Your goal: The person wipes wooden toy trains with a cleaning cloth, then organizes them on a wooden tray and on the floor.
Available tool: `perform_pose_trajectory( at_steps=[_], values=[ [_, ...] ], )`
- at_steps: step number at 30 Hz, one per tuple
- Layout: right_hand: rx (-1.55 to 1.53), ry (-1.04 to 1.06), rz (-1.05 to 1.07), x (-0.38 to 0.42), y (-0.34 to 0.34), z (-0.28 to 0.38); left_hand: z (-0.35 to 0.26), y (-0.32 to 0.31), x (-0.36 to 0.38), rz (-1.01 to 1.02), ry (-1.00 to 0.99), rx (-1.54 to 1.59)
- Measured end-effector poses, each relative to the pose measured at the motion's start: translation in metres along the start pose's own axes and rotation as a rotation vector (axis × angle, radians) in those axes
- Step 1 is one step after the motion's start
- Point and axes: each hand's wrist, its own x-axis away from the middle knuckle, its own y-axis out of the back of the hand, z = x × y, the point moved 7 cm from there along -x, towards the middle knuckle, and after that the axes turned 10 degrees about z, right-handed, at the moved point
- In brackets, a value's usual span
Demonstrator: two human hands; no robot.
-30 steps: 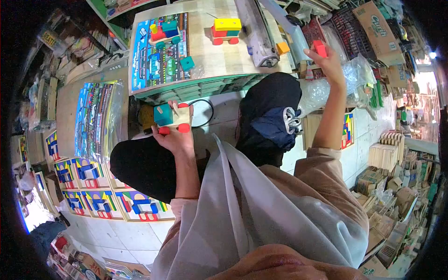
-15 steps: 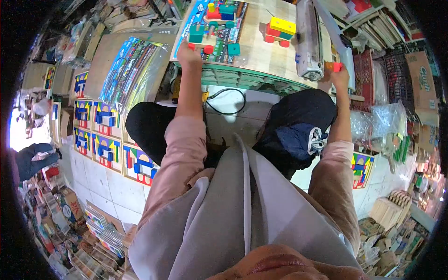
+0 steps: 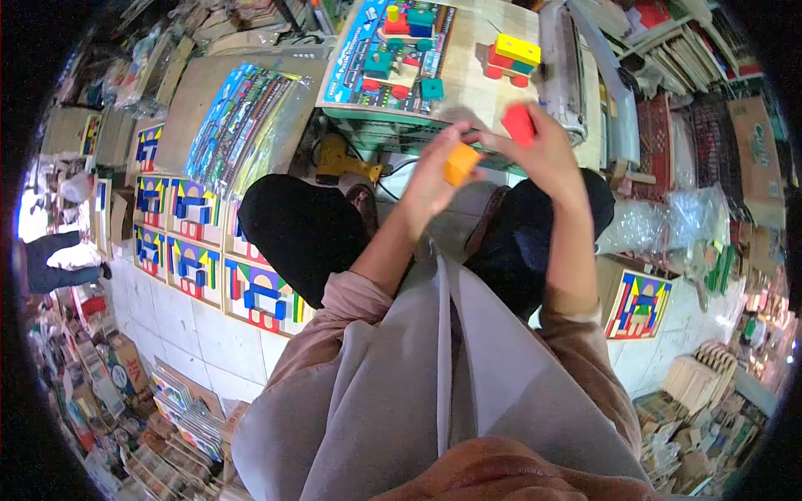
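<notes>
An orange block [image 3: 461, 164] is held in my left hand [image 3: 433, 185], in front of the bench's near edge. My right hand [image 3: 547, 159], just to its right, grips a red block [image 3: 518, 124]. The two hands are close together and slightly blurred. Beyond them on the wooden bench top [image 3: 476, 50] stands a toy wagon [image 3: 512, 60] with yellow, red and green blocks on red wheels. To its left, a toy engine [image 3: 407, 22], a green-block wagon with red wheels [image 3: 380, 65] and a loose green block [image 3: 432, 89] rest on a printed sheet [image 3: 361, 50].
A yellow power tool [image 3: 338, 163] lies below the bench. Wrapped printed sheets [image 3: 242, 125] and trays of coloured blocks [image 3: 194, 209] are at the left. Another block tray [image 3: 639, 305] sits on the floor at the right. A person [image 3: 63, 263] is at the far left.
Both hands have come inward and nearer to my body. An orange block now shows in my left hand, which was beside the green-block wagon. The red block moved left with my right hand.
</notes>
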Motion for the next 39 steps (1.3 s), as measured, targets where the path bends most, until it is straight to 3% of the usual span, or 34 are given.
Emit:
perform_pose_trajectory(
  at_steps=[2, 3, 8, 9, 11, 14, 17, 19, 20, 21, 22, 23, 24, 25, 27, 28, 29, 31, 32, 33, 35, 36, 37, 38, 39],
  values=[
    [0.078, -0.036, -0.16, -0.038, -0.013, -0.012, -0.012, 0.038, 0.0, -0.143, -0.084, -0.159],
    [0.106, -0.038, -0.231, -0.058, -0.027, -0.031, -0.016, 0.048, 0.003, -0.175, -0.121, -0.075],
    [0.34, -0.281, -0.084, -0.113, -0.072, -0.082, -0.024, 0.049, 0.012, -0.252, -0.108, -0.185],
    [0.342, -0.289, -0.092, -0.101, -0.063, -0.075, -0.024, 0.05, 0.012, -0.242, -0.101, -0.184],
    [0.582, -0.046, -0.155, -0.051, -0.039, -0.04, -0.028, 0.056, 0.016, -0.251, -0.137, -0.279],
    [0.826, 0.051, 0.178, 0.071, -0.015, -0.001, -0.023, 0.055, 0.02, -0.323, -0.149, -0.218],
    [0.852, 0.211, 0.26, 0.145, -0.016, -0.027, -0.009, 0.051, 0.021, -0.382, -0.114, -0.062],
    [0.659, 0.134, 0.231, 0.17, -0.012, -0.062, 0.008, 0.042, 0.018, -0.33, -0.08, 0.018],
    [0.371, 0.258, -0.124, 0.167, 0.004, -0.044, 0.014, 0.031, 0.016, -0.262, -0.051, 0.035],
    [0.157, 0.229, -0.319, 0.158, 0.019, -0.009, 0.023, 0.026, 0.018, -0.263, -0.024, 0.032],
    [0.01, 0.229, -0.321, 0.144, 0.009, -0.002, 0.029, 0.018, 0.017, -0.198, -0.033, -0.049],
    [0.198, 0.265, -0.375, 0.129, -0.013, 0.02, 0.033, 0.007, 0.015, -0.13, -0.046, -0.129],
    [0.222, 0.294, -0.383, 0.109, -0.041, 0.034, 0.03, 0.003, 0.021, -0.288, -0.193, -0.223],
    [0.244, 0.327, -0.393, 0.09, -0.066, 0.041, 0.033, 0.011, 0.022, -0.284, -0.183, -0.232],
    [-0.097, 0.186, -0.4, 0.049, -0.09, 0.009, 0.013, 0.034, 0.032, -0.398, -0.338, -0.595],
    [-0.149, 0.026, -0.38, 0.029, -0.095, -0.008, 0.002, 0.002, 0.037, -0.425, -0.308, -0.401],
    [-0.206, -0.142, -0.346, 0.012, -0.102, -0.025, 0.0, 0.01, 0.043, -0.445, -0.316, -0.407],
    [-0.171, -0.276, -0.287, -0.016, -0.095, -0.064, 0.003, 0.005, 0.052, -0.069, -0.245, -0.502],
    [-0.494, -0.08, -0.301, -0.018, -0.096, -0.076, 0.0, -0.015, 0.054, -0.1, -0.33, -0.445],
    [-0.586, 0.052, -0.294, -0.006, -0.082, -0.059, -0.003, -0.002, 0.051, -0.148, -0.351, -0.381],
    [-0.627, 0.123, -0.222, 0.023, -0.08, -0.014, -0.011, 0.047, 0.049, -0.414, -0.301, -0.388],
    [-0.186, 0.277, -0.391, 0.035, -0.091, 0.005, -0.007, 0.052, 0.051, -0.523, -0.362, -0.438],
    [-0.114, 0.242, -0.41, 0.039, -0.111, 0.017, -0.001, 0.057, 0.054, -0.627, -0.413, -0.491],
    [-0.166, 0.124, -0.32, 0.033, -0.112, 0.014, 0.0, 0.07, 0.046, -0.475, -0.309, -0.698],
    [-0.217, 0.013, -0.223, 0.023, -0.113, 0.008, 0.005, 0.049, 0.043, -0.457, -0.287, -0.269]
  ],
)
